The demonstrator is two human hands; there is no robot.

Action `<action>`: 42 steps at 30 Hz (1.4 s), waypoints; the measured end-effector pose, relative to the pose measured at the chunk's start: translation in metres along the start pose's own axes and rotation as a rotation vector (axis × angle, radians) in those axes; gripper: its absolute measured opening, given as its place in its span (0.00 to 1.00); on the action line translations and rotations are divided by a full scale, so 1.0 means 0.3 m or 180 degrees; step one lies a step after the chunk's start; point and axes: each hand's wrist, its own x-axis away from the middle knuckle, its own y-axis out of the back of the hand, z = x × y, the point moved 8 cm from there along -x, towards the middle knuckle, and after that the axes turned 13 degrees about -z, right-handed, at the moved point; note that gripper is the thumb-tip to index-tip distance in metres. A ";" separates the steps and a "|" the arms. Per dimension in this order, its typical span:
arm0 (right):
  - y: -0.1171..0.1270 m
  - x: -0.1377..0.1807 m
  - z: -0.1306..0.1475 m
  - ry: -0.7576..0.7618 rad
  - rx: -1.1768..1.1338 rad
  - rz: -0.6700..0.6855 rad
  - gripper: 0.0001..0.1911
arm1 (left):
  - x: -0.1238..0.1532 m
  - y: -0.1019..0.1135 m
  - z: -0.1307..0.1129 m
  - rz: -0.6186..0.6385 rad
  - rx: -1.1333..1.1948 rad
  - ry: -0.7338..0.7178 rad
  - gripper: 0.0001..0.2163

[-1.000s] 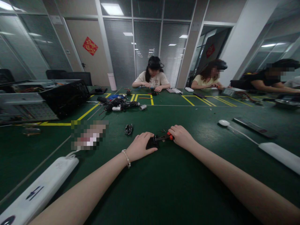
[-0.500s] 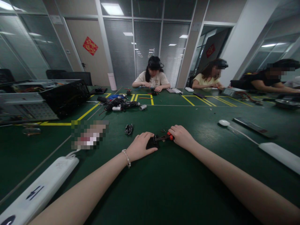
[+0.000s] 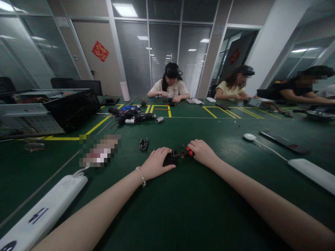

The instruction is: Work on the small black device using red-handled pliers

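Note:
My left hand lies curled over a small black device on the green table, holding it down. My right hand is closed round a red-handled tool whose dark tip points left into the device. A few tiny dark bits lie just behind the tool. A small black part rests on the table a little to the left of my left hand. A bead bracelet sits on my left wrist.
A white power strip lies near left, another white strip with a cable at right. A black computer case stands far left. Tools and cables are heaped mid-table. Three people sit working along the far edge.

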 end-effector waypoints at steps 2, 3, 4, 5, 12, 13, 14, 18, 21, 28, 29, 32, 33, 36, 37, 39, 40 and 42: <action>0.002 0.000 0.000 -0.0008 -0.0021 0.0011 0.11 | -0.001 0.001 0.000 0.0003 0.0010 0.0000 0.23; 0.003 0.000 0.000 -0.0011 -0.0031 0.0017 0.11 | -0.001 0.001 0.001 0.0012 0.0013 0.0005 0.23; 0.003 -0.001 0.000 -0.0013 -0.0040 0.0025 0.11 | -0.001 0.000 0.002 0.0023 0.0015 0.0014 0.23; 0.003 -0.001 0.000 -0.0014 -0.0050 0.0032 0.11 | -0.001 0.000 0.003 0.0033 0.0017 0.0024 0.23; -0.004 -0.003 -0.002 -0.0034 -0.0050 0.0048 0.11 | -0.002 -0.003 0.008 0.0064 -0.0005 0.0053 0.24; -0.004 -0.003 -0.001 -0.0032 -0.0049 0.0042 0.11 | -0.002 -0.004 0.007 0.0074 -0.0007 0.0053 0.24; -0.004 -0.002 -0.001 -0.0030 -0.0048 0.0038 0.11 | -0.002 -0.004 0.006 0.0081 -0.0010 0.0053 0.24; -0.002 -0.001 -0.001 -0.0025 -0.0029 0.0037 0.11 | -0.003 -0.002 0.003 0.0096 -0.0024 0.0064 0.24; -0.001 -0.001 -0.001 -0.0019 -0.0030 0.0029 0.11 | -0.003 0.000 0.003 0.0077 -0.0016 0.0065 0.24; -0.002 -0.004 -0.001 0.0004 -0.0013 0.0050 0.12 | -0.003 0.000 0.002 0.0088 0.0003 0.0088 0.23; -0.001 -0.004 -0.001 0.0006 -0.0013 0.0046 0.12 | -0.003 0.000 0.002 0.0086 0.0006 0.0093 0.23; 0.001 -0.004 0.001 0.0004 -0.0022 0.0029 0.12 | -0.003 0.002 0.000 0.0070 0.0010 0.0088 0.23; 0.001 -0.004 0.001 0.0001 -0.0028 0.0027 0.12 | -0.003 0.002 0.000 0.0068 0.0011 0.0084 0.23; 0.001 -0.004 0.000 -0.0015 -0.0030 0.0030 0.11 | -0.003 0.001 0.001 0.0075 0.0021 0.0090 0.24; 0.002 -0.005 0.000 -0.0020 -0.0028 0.0031 0.11 | -0.003 0.001 0.003 0.0079 0.0024 0.0100 0.24; 0.004 -0.005 0.000 -0.0025 -0.0036 0.0030 0.11 | -0.003 0.000 0.004 0.0093 0.0029 0.0110 0.24; 0.006 -0.006 0.001 -0.0026 -0.0047 0.0030 0.11 | -0.002 0.001 0.003 0.0093 0.0030 0.0109 0.24; 0.008 -0.005 0.002 -0.0023 -0.0075 0.0042 0.11 | -0.002 0.003 0.002 0.0085 0.0027 0.0107 0.24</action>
